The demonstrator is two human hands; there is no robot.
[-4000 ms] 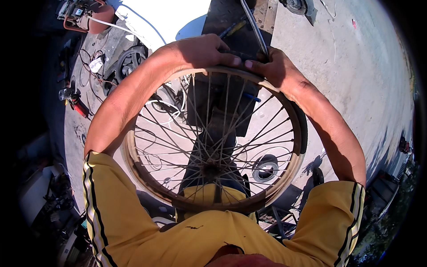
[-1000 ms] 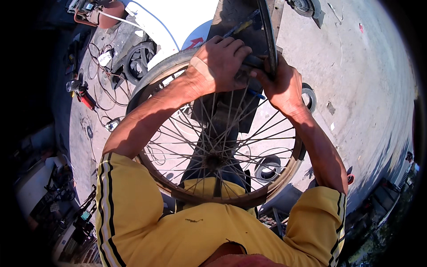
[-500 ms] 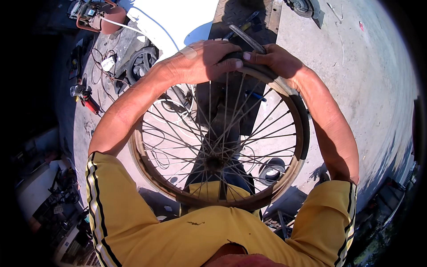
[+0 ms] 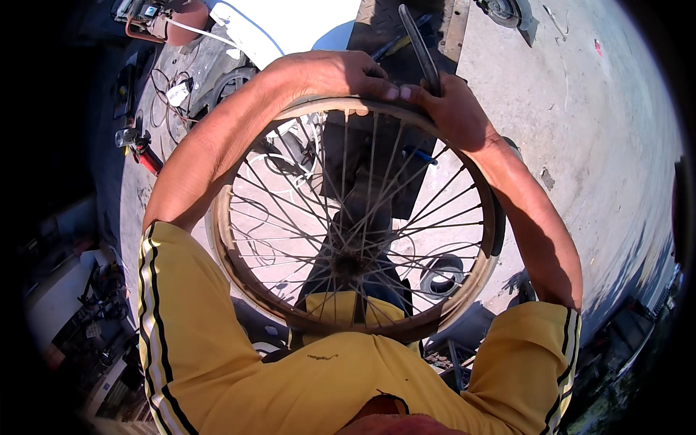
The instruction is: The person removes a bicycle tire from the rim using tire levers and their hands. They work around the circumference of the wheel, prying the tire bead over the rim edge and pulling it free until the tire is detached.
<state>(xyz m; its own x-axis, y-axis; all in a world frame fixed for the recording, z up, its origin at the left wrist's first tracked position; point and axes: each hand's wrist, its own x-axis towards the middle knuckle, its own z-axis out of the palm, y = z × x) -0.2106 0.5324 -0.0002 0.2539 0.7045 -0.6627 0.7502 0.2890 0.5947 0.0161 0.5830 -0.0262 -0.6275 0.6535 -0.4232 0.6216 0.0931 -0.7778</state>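
A rusty spoked wheel (image 4: 221,235) stands in front of my chest, its hub and spokes facing up toward me. My left hand (image 4: 348,76) is closed over the far part of the rim, thumb pressed on top and fingertips showing below the edge. Beside it, my right hand (image 4: 457,109) grips the rim too, its thumb tip almost touching the left thumb. A dark, curved, narrow strip (image 4: 417,43) sticks up from my right hand; whether it is a loose rubber end or a lever, I cannot tell. Dark rubber (image 4: 499,225) lies along the rim's right side.
A reddish air compressor (image 4: 185,22) stands at the far left. Below it a red and black power tool (image 4: 148,156) lies on concrete. A white panel (image 4: 290,25) and a dark metal plate (image 4: 377,36) are beyond the wheel. A black tape-like roll (image 4: 442,275) shows through the spokes.
My left hand has shifted slightly away from me along the rim, baring more of the rim's far edge. The dark strip has swung from leaning left to standing more upright.
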